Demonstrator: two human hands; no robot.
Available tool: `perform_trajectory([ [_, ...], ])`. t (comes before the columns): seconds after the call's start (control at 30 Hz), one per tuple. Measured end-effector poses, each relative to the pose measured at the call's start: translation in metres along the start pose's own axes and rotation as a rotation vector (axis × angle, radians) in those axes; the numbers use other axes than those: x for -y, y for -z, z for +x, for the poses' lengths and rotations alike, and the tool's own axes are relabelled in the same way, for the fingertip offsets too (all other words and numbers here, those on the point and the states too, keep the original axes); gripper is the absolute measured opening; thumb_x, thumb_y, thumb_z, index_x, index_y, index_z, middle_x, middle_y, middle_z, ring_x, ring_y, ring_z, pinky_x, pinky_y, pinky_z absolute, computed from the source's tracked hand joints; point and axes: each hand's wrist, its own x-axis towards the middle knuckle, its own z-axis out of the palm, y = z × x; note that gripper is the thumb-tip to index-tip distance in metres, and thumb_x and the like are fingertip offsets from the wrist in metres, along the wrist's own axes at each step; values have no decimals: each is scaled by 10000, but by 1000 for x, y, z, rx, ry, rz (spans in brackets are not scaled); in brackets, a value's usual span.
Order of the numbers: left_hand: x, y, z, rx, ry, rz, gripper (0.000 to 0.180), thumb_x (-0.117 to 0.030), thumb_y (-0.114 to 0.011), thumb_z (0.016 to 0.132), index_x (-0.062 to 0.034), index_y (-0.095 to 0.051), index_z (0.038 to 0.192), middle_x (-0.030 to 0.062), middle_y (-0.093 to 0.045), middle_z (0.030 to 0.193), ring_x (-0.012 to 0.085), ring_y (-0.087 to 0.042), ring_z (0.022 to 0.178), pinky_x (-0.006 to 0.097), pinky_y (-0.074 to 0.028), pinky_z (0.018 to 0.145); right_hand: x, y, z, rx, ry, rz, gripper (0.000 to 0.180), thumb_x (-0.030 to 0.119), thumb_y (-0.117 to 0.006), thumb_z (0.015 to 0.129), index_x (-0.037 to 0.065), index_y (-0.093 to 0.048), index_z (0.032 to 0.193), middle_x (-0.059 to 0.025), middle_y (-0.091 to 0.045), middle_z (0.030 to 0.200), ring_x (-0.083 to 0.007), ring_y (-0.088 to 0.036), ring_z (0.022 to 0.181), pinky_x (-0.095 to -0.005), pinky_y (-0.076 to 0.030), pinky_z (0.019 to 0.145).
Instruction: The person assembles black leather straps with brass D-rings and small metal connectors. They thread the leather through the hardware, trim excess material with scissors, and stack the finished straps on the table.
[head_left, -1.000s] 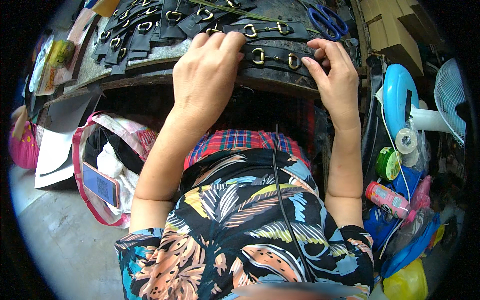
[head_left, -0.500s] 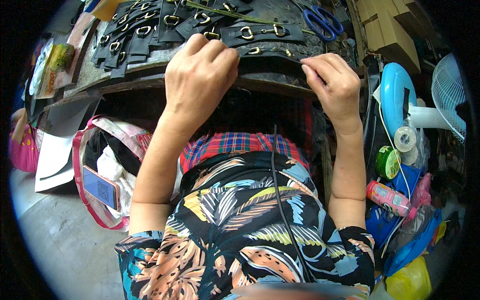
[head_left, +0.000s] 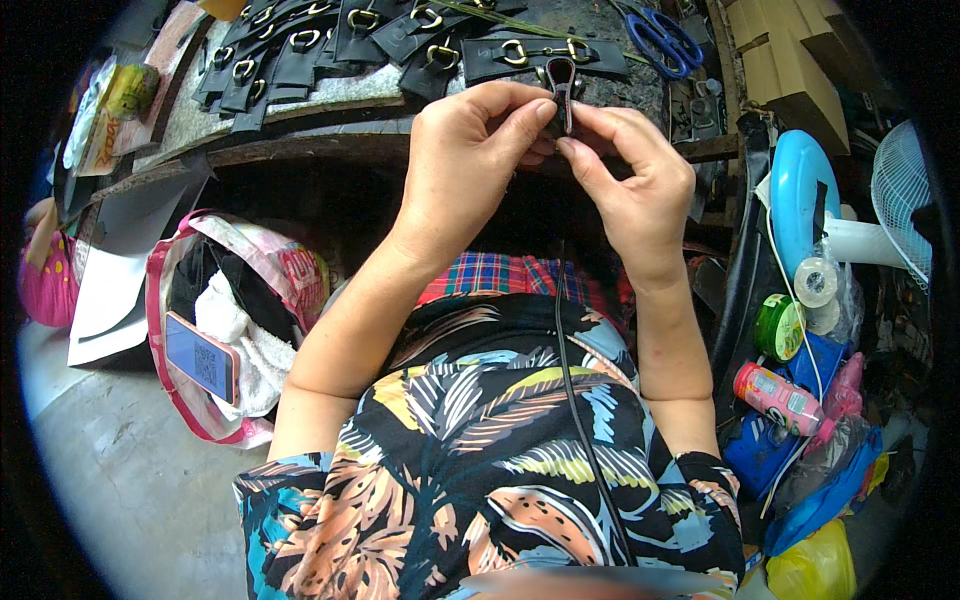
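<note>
A narrow black leather strap [head_left: 569, 112] is bent double into an upright loop, its edge showing a reddish line. My left hand [head_left: 468, 165] pinches it from one side between thumb and fingers. From the other side my right hand [head_left: 637, 180] grips it with thumb and fingertips; the lower part of the strap is hidden. Just beyond my hands a wider black leather strap with gold-coloured metal fittings [head_left: 490, 62] lies flat on the bench. Several similar black straps with gold rings [head_left: 300, 62] overlap to its left.
Blue-handled scissors [head_left: 665, 42] lie at the bench's far right, near cardboard boxes [head_left: 790, 85]. On my right are a fan [head_left: 905, 200], a pink bottle [head_left: 778, 398] and a green tape roll [head_left: 778, 328]. A bag [head_left: 160, 340] holding a phone [head_left: 200, 362] is on my left.
My hands have come together from being apart with the strap stretched between them. The strap has gone from straight to folded in a loop.
</note>
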Motion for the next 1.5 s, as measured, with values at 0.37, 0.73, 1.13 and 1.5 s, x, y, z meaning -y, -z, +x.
perform_trajectory([
  [0.37,12,-2,-8,-55,-113,92,223,-80,-697,1011,55,-753,1179,94,-794,963,82,-710,849,237,-581,751,1,-6,-6,57,130,-137,297,-19,-735,900,-34,-732,1196,-166,-694,1048,-312,-699,939,-386,-570,837],
  [0.73,16,-11,-13,-61,-287,194,220,-37,-726,960,55,-741,1160,149,-747,870,176,-718,755,282,-554,687,-2,-6,-6,-78,121,-103,261,-29,-768,871,-21,-762,1132,-147,-732,987,-273,-733,865,-339,-591,762],
  [1.13,6,6,-9,-131,-595,417,202,35,-759,880,27,-753,1082,154,-712,829,254,-692,691,322,-539,634,7,2,-5,-13,-156,370,259,55,-661,1004,-39,-680,1244,-140,-693,1170,-201,-683,1045,-315,-540,952],
  [1.5,-2,15,-7,109,-1059,766,332,50,-747,794,69,-696,1122,176,-732,1047,305,-745,926,348,-611,812,-13,7,-4,47,-417,1156,254,119,-640,1054,4,-628,1281,-84,-731,1159,-161,-707,1024,-329,-578,937],
])
